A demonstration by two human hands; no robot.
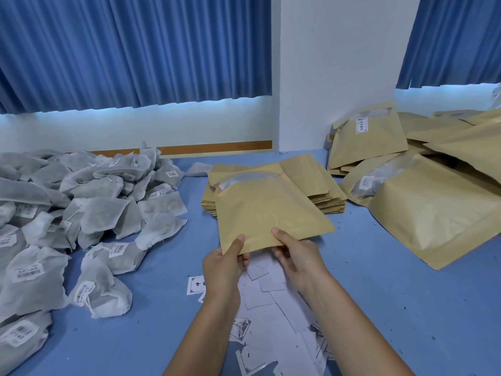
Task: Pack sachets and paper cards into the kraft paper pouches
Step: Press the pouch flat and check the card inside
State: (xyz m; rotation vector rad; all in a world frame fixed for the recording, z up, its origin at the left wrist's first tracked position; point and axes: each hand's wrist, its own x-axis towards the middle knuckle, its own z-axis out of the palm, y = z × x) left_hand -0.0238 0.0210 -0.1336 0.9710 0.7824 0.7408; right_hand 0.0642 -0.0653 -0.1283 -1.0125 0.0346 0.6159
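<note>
Pouch (271,210) (nearside) pinched by left grip (222,264), right grip (298,259).

The two hands are close together in front of the body, but they do not touch. The left hand (222,263) pinches the near edge of a kraft pouch (265,210), with the thumb flat on top and the fingers curled under it. Just beside it, the right hand (296,256) grips the same edge in the same way. The left forearm (206,335) and the right forearm (352,321) are bare and come closer together toward the wrists.
</note>
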